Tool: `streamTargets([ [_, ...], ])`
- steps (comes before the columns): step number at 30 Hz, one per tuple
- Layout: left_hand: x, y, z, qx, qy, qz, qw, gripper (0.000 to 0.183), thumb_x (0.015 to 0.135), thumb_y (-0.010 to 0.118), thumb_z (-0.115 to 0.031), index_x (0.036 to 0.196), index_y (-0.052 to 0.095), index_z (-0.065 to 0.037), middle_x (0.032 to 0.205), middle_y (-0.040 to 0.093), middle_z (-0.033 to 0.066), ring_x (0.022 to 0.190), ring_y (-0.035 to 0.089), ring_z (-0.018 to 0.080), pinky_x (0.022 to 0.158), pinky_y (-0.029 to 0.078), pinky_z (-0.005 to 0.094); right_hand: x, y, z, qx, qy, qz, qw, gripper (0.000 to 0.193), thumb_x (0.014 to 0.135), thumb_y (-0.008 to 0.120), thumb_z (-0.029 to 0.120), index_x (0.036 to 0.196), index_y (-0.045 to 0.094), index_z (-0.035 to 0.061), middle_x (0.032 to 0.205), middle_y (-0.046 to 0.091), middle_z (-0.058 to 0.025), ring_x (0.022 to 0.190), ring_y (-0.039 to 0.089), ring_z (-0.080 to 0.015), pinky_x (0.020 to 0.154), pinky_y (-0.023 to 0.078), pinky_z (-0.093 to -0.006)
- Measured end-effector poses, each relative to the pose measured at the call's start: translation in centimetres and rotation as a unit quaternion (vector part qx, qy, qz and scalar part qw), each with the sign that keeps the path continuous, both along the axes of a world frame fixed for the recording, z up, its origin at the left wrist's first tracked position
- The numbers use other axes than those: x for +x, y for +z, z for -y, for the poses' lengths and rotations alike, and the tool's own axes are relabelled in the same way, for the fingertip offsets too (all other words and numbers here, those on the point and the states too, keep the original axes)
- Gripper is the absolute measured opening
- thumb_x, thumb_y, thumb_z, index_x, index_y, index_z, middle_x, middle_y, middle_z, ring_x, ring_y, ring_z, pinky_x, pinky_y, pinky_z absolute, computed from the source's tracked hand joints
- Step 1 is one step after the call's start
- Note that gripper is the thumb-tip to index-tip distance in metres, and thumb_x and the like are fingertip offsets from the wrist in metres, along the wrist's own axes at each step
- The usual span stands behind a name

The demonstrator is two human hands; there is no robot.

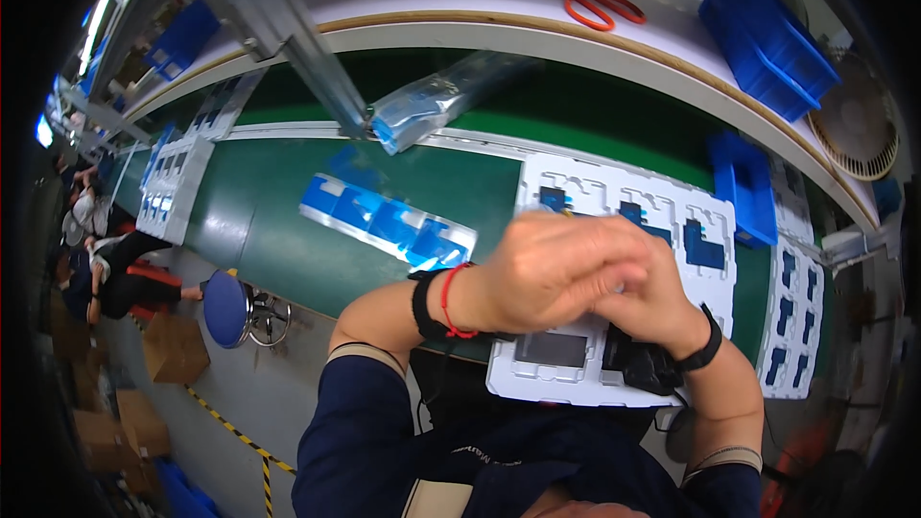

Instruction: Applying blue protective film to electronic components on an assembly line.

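Observation:
My left hand (552, 269) and my right hand (657, 297) meet above a white moulded tray (576, 388). Both have their fingers bent and drawn together; whatever is between them is hidden. Dark blue L-shaped parts (705, 247) lie in the tray's far pockets, partly covered by my hands. In its near part rests a flat dark rectangular piece (552, 350). Beside that, under my right wrist, is a bulky black object (641, 366) whose kind I cannot make out. To the left of my hands, a strip of blue film pieces (389, 221) lies on the green bench (259, 230).
Behind the bench lies a clear plastic bag (436, 105) with blue contents. A shelf (432, 29) above holds red-handled pliers (600, 8) and blue bins (767, 38). Another loaded white tray (791, 326) stands at the right. A metal post (288, 29) rises at left; people sit farther off.

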State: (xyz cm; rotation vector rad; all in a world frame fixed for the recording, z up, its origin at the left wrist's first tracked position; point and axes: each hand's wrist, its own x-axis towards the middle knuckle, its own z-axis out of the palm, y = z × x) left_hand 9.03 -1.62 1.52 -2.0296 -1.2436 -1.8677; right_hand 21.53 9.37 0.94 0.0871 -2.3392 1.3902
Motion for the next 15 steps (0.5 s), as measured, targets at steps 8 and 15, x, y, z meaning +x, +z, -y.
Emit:
streamTargets([
  [8, 2.3, -0.1, 2.7, 0.121, -0.114, -0.104, 0.981, 0.022, 0.077, 0.074, -0.01, 0.091, 0.064, 0.005, 0.066, 0.056, 0.0066, 0.055, 0.054, 0.0175, 0.048, 0.042, 0.0279, 1.7, 3.5, 2.9, -0.032, 0.083, 0.08, 0.993, 0.029, 0.071, 0.07, 0.007, 0.098, 0.063, 0.002, 0.071, 0.056, -0.0038, 0.062, 0.057, -0.018, 0.055, 0.045, -0.0277],
  [15, 3.3, 2.6, 5.5, 0.094, -0.09, -0.154, 0.98, 0.024, 0.078, 0.074, -0.014, 0.094, 0.067, 0.002, 0.087, 0.063, 0.0137, 0.073, 0.057, 0.0231, 0.058, 0.045, 0.0321, 6.1, 4.1, 2.2, 0.087, 0.007, 0.064, 0.994, 0.006, 0.074, 0.065, 0.002, 0.08, 0.064, 0.0013, 0.073, 0.061, -0.0115, 0.065, 0.06, -0.0259, 0.058, 0.047, -0.0319],
])
